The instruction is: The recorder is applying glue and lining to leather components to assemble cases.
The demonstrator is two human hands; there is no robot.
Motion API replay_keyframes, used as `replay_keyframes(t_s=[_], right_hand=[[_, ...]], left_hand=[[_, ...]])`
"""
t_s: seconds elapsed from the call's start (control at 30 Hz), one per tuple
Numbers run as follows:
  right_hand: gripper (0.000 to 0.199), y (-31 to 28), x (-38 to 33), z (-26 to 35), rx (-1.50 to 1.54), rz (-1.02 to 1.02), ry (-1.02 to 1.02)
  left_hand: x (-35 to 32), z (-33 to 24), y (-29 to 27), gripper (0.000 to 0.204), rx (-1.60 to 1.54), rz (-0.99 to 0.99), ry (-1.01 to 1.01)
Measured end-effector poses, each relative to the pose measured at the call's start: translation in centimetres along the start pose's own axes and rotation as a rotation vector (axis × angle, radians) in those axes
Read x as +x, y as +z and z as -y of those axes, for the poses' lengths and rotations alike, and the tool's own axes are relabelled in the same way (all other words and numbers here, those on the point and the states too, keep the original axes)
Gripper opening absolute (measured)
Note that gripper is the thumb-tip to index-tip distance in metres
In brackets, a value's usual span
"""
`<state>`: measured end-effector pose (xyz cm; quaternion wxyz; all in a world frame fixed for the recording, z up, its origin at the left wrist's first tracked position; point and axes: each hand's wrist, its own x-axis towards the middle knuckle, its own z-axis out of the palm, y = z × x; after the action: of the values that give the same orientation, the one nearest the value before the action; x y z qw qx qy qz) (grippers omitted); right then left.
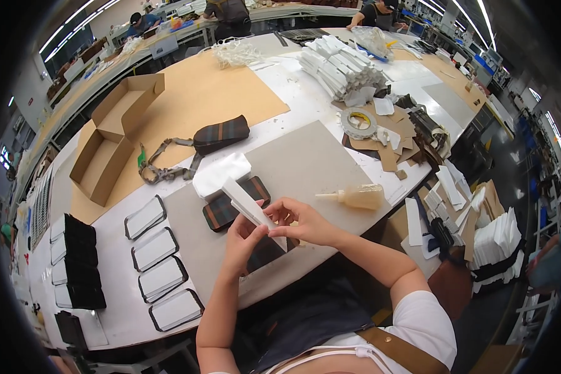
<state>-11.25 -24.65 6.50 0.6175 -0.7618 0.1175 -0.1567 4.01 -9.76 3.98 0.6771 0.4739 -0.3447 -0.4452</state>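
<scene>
Between both hands I hold a long white strip (248, 204), folded or layered, tilted over the work board. My left hand (244, 242) pinches its near part from the left. My right hand (302, 220) closes on the same part from the right, fingers bent. Beneath the strip lies a dark plaid panel (219, 212) with brown stripes; another dark plaid piece (263, 254) is partly hidden under my hands. Just beyond is a white stack of thin sheets (221, 174). A squeeze bottle (360, 196) with yellowish contents lies on its side to the right.
At left are several white panels with dark edging (156, 249) and black pieces (84, 262). An open cardboard box (103, 163) and a plaid case (222, 135) with a strap lie farther back. Tape (358, 123), cardboard scraps and bundled white strips (340, 65) stand right. Other people work beyond.
</scene>
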Motion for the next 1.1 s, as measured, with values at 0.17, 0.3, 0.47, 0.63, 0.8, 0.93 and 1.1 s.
replay_keyframes(t_s=[0.17, 0.3, 0.47, 0.63, 0.8, 0.93, 1.1], right_hand=[[0.044, -0.6, 0.2, 0.1, 0.032, 0.09, 0.091], [0.048, -1.1, 0.0, 0.4, 0.053, 0.122, 0.125], [0.053, -0.7, -0.2, 1.9, -0.1, 0.087, 0.029], [0.048, -0.5, -0.1, 1.0, -0.118, 0.06, -0.061], [0.049, 0.2, -0.6, 0.8, -0.163, -0.014, -0.111], [0.042, 1.0, -0.5, 0.5, -0.266, -0.183, -0.178], [0.022, -1.2, 0.6, -0.3, 0.015, -0.109, -0.032]], left_hand=[[-0.2, -0.5, 0.4, 0.066, -0.011, 0.005, -0.011], [-0.1, -0.3, 0.1, 0.067, -0.017, 0.024, -0.014], [-0.3, -0.1, 0.4, 0.069, 0.013, 0.013, 0.013], [-0.3, -0.5, 0.8, 0.075, -0.019, -0.003, -0.035], [-0.4, -0.4, 0.4, 0.072, -0.01, 0.014, 0.006], [-0.9, -0.6, 0.0, 0.067, -0.026, -0.011, -0.02], [-0.2, 1.1, -0.6, 0.056, 0.002, -0.053, -0.001]])
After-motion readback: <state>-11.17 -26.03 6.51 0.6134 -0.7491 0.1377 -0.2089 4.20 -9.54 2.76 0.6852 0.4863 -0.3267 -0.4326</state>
